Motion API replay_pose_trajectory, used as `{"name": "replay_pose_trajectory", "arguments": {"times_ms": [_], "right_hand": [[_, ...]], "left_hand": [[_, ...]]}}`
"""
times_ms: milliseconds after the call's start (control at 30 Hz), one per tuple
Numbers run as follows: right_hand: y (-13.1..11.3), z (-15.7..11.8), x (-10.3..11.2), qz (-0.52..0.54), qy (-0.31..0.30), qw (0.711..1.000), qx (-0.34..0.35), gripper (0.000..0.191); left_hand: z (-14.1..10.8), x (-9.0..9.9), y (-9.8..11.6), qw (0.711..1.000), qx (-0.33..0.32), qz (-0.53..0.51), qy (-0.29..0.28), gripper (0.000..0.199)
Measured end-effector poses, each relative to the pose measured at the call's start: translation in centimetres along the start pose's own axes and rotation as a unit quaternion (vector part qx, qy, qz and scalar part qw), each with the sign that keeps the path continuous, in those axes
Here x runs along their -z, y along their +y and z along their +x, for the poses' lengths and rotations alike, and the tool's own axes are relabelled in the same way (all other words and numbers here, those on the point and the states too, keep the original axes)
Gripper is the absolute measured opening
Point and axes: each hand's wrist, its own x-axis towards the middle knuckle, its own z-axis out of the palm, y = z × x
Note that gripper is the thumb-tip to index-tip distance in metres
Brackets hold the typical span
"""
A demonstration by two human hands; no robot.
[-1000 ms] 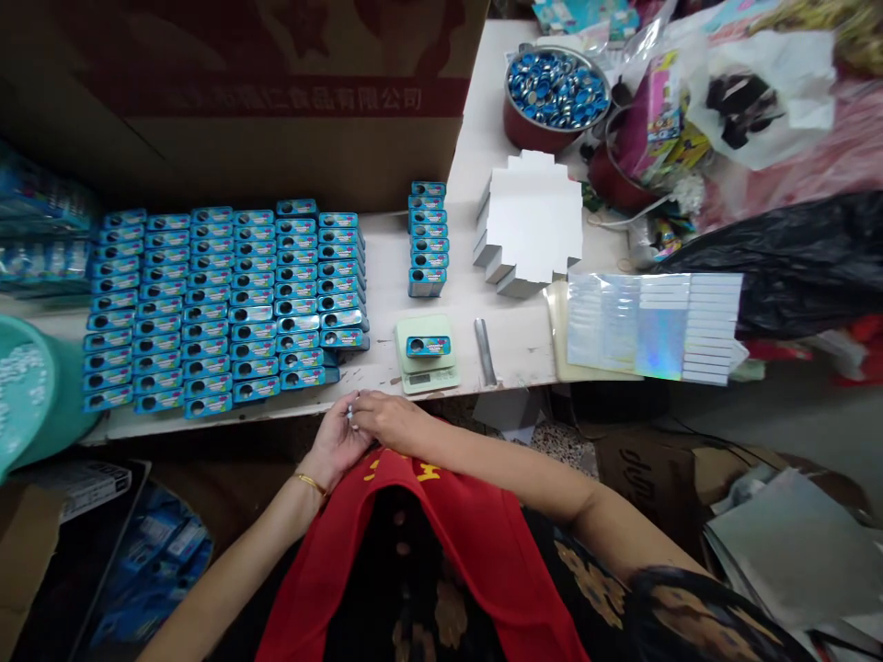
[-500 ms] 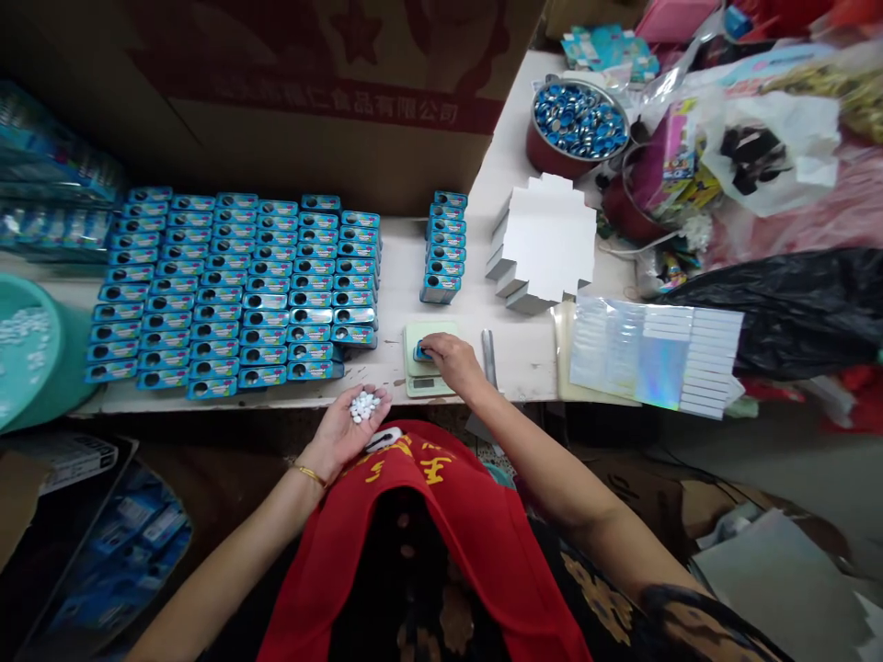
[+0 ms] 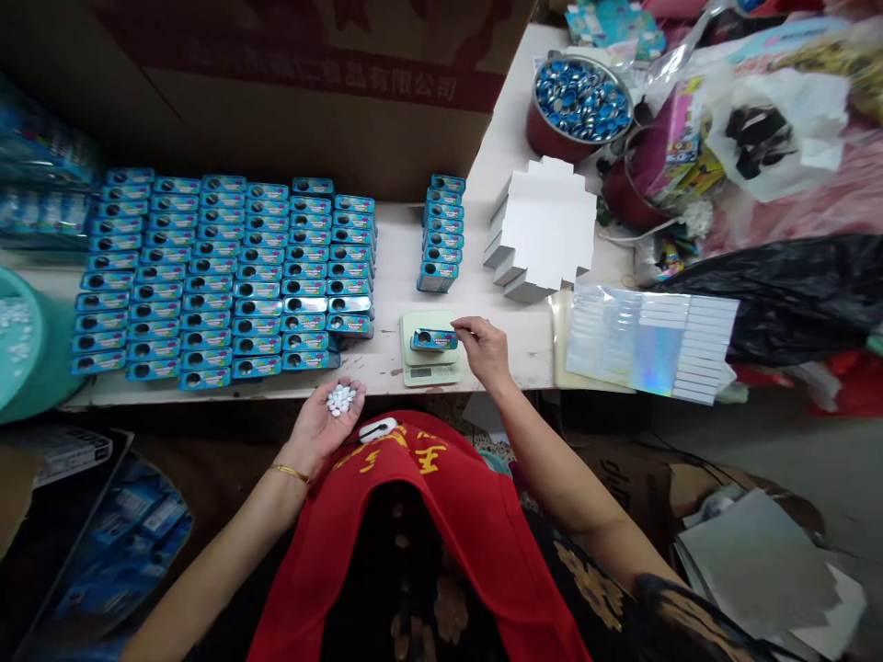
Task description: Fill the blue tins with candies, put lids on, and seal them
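My left hand (image 3: 318, 421) is palm up and cupped near the table's front edge, holding a small heap of white tablets (image 3: 341, 399). A small digital scale (image 3: 430, 374) with a pale green body stands just beyond it. On its pan lies a blue tin (image 3: 434, 340) with a dark round window and a printed label. My right hand (image 3: 485, 351) pinches the tin's right end between thumb and fingers. To the left stand several rows of matching blue tins (image 3: 257, 269), and a shorter row of tins (image 3: 440, 232) lies behind the scale.
A pot of blue-and-silver caps (image 3: 583, 101) stands at the back right, with stacked white card boxes (image 3: 544, 225) before it. Clear plastic sleeves (image 3: 652, 342) lie on the right. A teal bucket (image 3: 48, 354) is at far left; a large carton (image 3: 331, 138) borders the back.
My right hand has moved right, from the scale's pan to the tin's right end, leaving more of the tin visible. The left hand still holds the tablets. The view has shifted slightly.
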Motion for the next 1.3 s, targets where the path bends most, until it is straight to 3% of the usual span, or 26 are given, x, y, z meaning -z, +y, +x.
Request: {"name": "replay_pose_trajectory", "arguments": {"times_ms": [167, 333, 533, 700, 800, 967, 1033, 1100, 1200, 1300], "right_hand": [[-0.4, 0.1, -0.7, -0.012, -0.034, 0.998, 0.051, 0.02], [-1.2, 1.1, -1.6, -0.101, -0.112, 0.984, 0.092, 0.028], [-1.9, 2.4, -2.9, -0.259, -0.215, 0.932, 0.135, 0.035], [-2.2, 2.8, -2.9, -0.323, -0.272, 0.89, 0.173, 0.033], [-1.2, 2.5, -1.4, -0.295, -0.253, 0.904, 0.18, 0.036], [-1.2, 0.9, -0.2, -0.129, -0.133, 0.98, 0.078, 0.032], [-3.0, -0.1, -1.1, -0.052, -0.137, 0.986, 0.074, 0.027], [-5.3, -1.1, -2.3, -0.012, -0.194, 0.972, 0.131, 0.026], [-6.9, -1.6, -3.3, -0.083, -0.225, 0.954, 0.182, 0.029], [-5.0, -1.0, -2.3, -0.254, -0.179, 0.943, 0.118, 0.044]], "left_hand": [[0.0, 0.4, -0.1, 1.0, -0.001, 0.004, 0.003, 0.017], [-0.1, 0.8, -0.2, 1.0, -0.006, -0.006, 0.0, 0.016], [-0.2, 1.5, -0.4, 1.0, -0.01, -0.027, 0.004, 0.015], [-0.1, 1.7, -0.4, 0.999, -0.008, -0.04, 0.007, 0.014], [-0.1, 1.8, -0.2, 0.999, -0.01, -0.04, 0.001, 0.015], [0.0, 1.3, -0.2, 1.0, -0.003, -0.026, -0.005, 0.014], [0.2, 0.6, -0.6, 1.0, 0.015, -0.003, -0.014, 0.013], [0.4, -0.2, -1.0, 0.998, 0.038, 0.022, -0.038, 0.013], [0.6, -0.9, -1.2, 0.992, 0.073, 0.041, -0.096, 0.014], [0.4, -0.3, -0.7, 0.985, 0.102, 0.03, -0.138, 0.014]]}}
